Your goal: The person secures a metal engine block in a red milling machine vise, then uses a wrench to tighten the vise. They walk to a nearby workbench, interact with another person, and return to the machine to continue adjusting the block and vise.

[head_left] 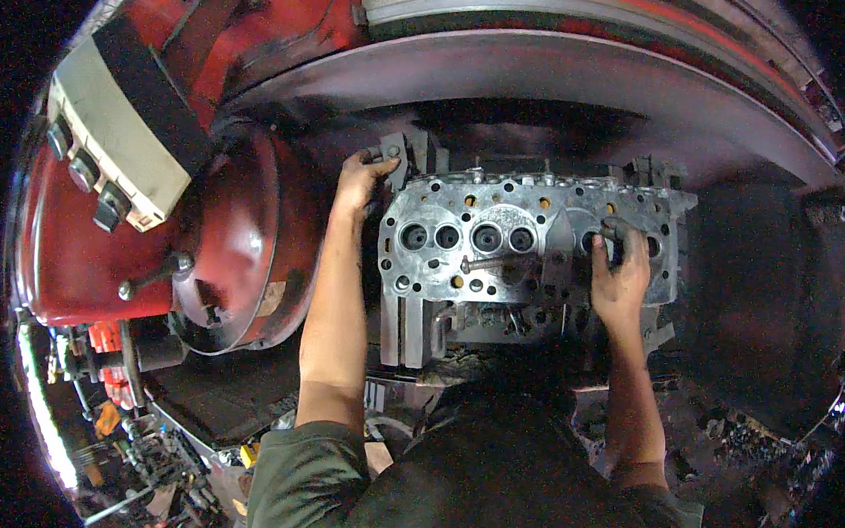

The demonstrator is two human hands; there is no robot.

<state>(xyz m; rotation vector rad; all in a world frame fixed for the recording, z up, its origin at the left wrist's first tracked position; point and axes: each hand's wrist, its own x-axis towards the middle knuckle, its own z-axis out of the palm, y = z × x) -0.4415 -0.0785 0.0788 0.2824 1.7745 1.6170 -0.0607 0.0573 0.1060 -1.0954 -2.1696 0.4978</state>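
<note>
Head view: a grey cylinder head (498,239) is seen at the centre, clamped on the bed of a red machine (163,246). Its upper-left corner, at ten o'clock, is gripped by the left hand (358,183). At three o'clock, the right hand (619,276) is closed around a dark tool (612,231) on its face.

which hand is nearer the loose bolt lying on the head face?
Right. The right hand rests on the cylinder head just right of the bolt; the left hand grips the head's upper-left corner, farther off.
</note>
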